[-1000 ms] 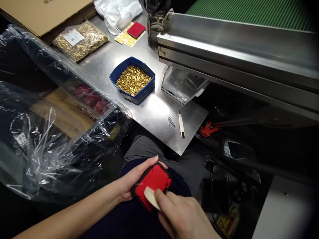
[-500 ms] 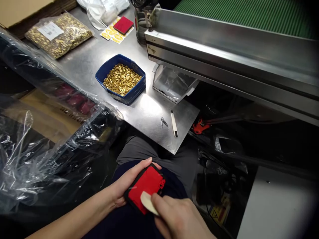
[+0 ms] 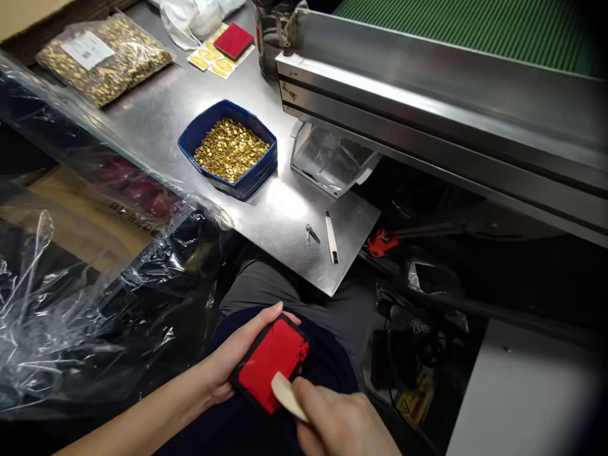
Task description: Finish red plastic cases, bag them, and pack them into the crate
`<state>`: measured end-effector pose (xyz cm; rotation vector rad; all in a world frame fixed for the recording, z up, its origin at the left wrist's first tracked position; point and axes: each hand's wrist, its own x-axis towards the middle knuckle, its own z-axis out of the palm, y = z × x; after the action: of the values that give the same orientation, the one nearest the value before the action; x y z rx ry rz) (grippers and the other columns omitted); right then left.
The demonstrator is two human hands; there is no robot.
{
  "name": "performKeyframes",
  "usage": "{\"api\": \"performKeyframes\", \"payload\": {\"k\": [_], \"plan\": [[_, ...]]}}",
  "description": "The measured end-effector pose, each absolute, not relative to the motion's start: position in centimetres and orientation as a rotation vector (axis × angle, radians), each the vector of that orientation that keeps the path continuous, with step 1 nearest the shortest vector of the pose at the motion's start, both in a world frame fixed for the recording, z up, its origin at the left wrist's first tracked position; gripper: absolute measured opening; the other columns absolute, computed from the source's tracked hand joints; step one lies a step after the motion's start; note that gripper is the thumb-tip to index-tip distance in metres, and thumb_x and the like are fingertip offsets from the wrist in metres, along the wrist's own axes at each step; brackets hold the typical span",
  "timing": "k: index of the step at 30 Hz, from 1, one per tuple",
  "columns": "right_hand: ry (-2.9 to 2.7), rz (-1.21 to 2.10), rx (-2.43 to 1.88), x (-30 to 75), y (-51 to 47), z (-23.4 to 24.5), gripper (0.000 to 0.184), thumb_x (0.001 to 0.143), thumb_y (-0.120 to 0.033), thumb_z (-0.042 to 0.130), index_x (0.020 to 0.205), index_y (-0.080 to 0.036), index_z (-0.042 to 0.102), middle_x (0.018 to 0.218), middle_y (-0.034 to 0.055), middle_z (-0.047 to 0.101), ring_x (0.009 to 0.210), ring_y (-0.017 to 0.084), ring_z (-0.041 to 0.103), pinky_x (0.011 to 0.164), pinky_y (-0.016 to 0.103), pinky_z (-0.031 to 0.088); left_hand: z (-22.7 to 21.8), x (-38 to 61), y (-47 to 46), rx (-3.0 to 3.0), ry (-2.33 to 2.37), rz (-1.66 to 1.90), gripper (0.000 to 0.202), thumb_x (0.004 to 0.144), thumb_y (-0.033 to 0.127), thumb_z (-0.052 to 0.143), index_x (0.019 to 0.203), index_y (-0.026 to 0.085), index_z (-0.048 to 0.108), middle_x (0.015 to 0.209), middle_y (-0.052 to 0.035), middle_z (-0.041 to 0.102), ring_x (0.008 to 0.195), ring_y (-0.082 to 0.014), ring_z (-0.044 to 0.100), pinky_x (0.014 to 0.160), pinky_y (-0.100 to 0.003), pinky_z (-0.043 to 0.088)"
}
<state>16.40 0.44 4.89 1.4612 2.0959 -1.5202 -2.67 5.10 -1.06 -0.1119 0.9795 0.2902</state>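
Over my lap, my left hand (image 3: 242,348) wraps round the edge of a flat red rectangular piece with a black border (image 3: 273,359). The piece lies tilted, with a small cut-out or raised pattern near its right corner. My right hand (image 3: 339,415) is closed on a cream, flat, round-ended tool (image 3: 286,394), whose tip is at the lower part of the red face. Whether the tip presses on it I cannot tell. On the metal table (image 3: 270,228) beyond, a white slim cutter-like tool (image 3: 331,237) lies beside a small silver metal part (image 3: 312,234).
A blue bin (image 3: 259,180) of small gold-coloured pieces stands on the table. Behind it lie a bag of similar pieces (image 3: 128,57) and a red square (image 3: 233,41) on yellow-and-white stickers. A metal-sided green conveyor (image 3: 451,38) runs at right; clear plastic sheeting (image 3: 95,329) covers the left.
The cream tool and my right hand have shifted slightly down the red piece. My left hand and the piece have moved a little left in view. Both grips stay the same.
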Motion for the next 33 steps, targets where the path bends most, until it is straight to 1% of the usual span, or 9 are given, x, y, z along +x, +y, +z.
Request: {"api": "performKeyframes", "payload": {"k": [4, 9, 13, 16, 20, 23, 25, 29, 33], "plan": [[2.142, -1.468, 1.556, 16.2, 0.4, 4.7, 0.022, 0.095, -0.017, 0.047, 0.114, -0.027, 0.052, 0.089, -0.0016, 0.073, 0.07, 0.017, 0.072, 0.058, 0.024, 0.044, -1.0, -2.6, 5.1, -0.105, 1.008, 0.303, 0.047, 0.094, 0.059, 0.056, 0.113, 0.017, 0.067, 0.099, -0.0135, 0.075, 0.084, -0.0247, 0.07, 0.077, -0.033, 0.054], [2.153, -1.455, 1.517, 16.1, 0.1, 4.5, 0.02, 0.09, -0.015, 0.052, 0.106, -0.027, 0.052, 0.082, -0.0032, 0.072, 0.065, 0.017, 0.072, 0.053, 0.024, 0.039, -1.1, -2.6, 5.0, -0.1, 1.012, 0.282, 0.047, 0.094, 0.059, 0.057, 0.113, 0.018, 0.067, 0.095, -0.0112, 0.074, 0.081, -0.0241, 0.07, 0.076, -0.032, 0.054], [2.132, -1.483, 1.617, 16.2, 0.4, 4.7, 0.019, 0.095, -0.017, 0.046, 0.111, -0.026, 0.051, 0.086, -0.0017, 0.073, 0.067, 0.016, 0.071, 0.056, 0.023, 0.041, -1.0, -2.5, 4.9, -0.122, 1.024, 0.294, 0.046, 0.093, 0.059, 0.058, 0.111, 0.018, 0.067, 0.094, -0.0099, 0.074, 0.083, -0.0238, 0.069, 0.075, -0.031, 0.054], [2.093, -1.511, 1.584, 16.2, 0.6, 5.1, 0.019, 0.093, -0.016, 0.048, 0.107, -0.026, 0.053, 0.081, -0.003, 0.072, 0.062, 0.015, 0.07, 0.054, 0.023, 0.039, -0.8, -2.4, 5.0, -0.095, 1.016, 0.275, 0.046, 0.093, 0.06, 0.058, 0.111, 0.018, 0.067, 0.093, -0.01, 0.074, 0.083, -0.0236, 0.069, 0.076, -0.031, 0.054], [2.093, -1.546, 1.6, 16.1, 0.6, 5.2, 0.017, 0.095, -0.017, 0.047, 0.109, -0.027, 0.052, 0.088, -0.002, 0.073, 0.07, 0.016, 0.071, 0.058, 0.022, 0.041, -0.7, -2.4, 5.1, -0.077, 1.034, 0.29, 0.048, 0.092, 0.062, 0.058, 0.112, 0.019, 0.067, 0.097, -0.0118, 0.076, 0.081, -0.0225, 0.069, 0.073, -0.03, 0.054], [2.06, -1.55, 1.642, 16.0, 0.4, 4.9, 0.014, 0.094, -0.018, 0.047, 0.102, -0.027, 0.053, 0.079, -0.0038, 0.071, 0.06, 0.014, 0.067, 0.053, 0.022, 0.036, -0.6, -2.4, 5.0, -0.053, 1.046, 0.28, 0.047, 0.093, 0.06, 0.059, 0.112, 0.019, 0.068, 0.095, -0.0111, 0.076, 0.08, -0.0219, 0.068, 0.073, -0.029, 0.054], [2.078, -1.548, 1.616, 16.0, 0.4, 4.8, 0.01, 0.093, -0.02, 0.05, 0.099, -0.027, 0.053, 0.078, -0.0039, 0.07, 0.061, 0.015, 0.068, 0.053, 0.023, 0.036, -0.6, -2.4, 5.0, -0.042, 1.053, 0.284, 0.047, 0.093, 0.06, 0.059, 0.112, 0.018, 0.068, 0.095, -0.0111, 0.076, 0.081, -0.0223, 0.069, 0.075, -0.03, 0.054], [2.027, -1.524, 1.675, 16.1, 0.8, 5.0, 0.016, 0.096, -0.018, 0.045, 0.108, -0.026, 0.053, 0.085, -0.0022, 0.072, 0.067, 0.015, 0.07, 0.056, 0.022, 0.038, -0.6, -2.5, 4.9, -0.106, 1.043, 0.301, 0.046, 0.092, 0.06, 0.06, 0.11, 0.019, 0.069, 0.09, -0.0083, 0.075, 0.073, -0.0193, 0.067, 0.067, -0.026, 0.052], [2.073, -1.536, 1.574, 16.0, 1.1, 5.1, 0.012, 0.093, -0.018, 0.05, 0.1, -0.026, 0.054, 0.081, -0.0035, 0.072, 0.066, 0.015, 0.07, 0.055, 0.023, 0.036, -0.7, -2.7, 4.8, -0.1, 1.044, 0.301, 0.047, 0.092, 0.06, 0.061, 0.111, 0.018, 0.068, 0.094, -0.0109, 0.076, 0.082, -0.0225, 0.07, 0.074, -0.029, 0.054]]}}
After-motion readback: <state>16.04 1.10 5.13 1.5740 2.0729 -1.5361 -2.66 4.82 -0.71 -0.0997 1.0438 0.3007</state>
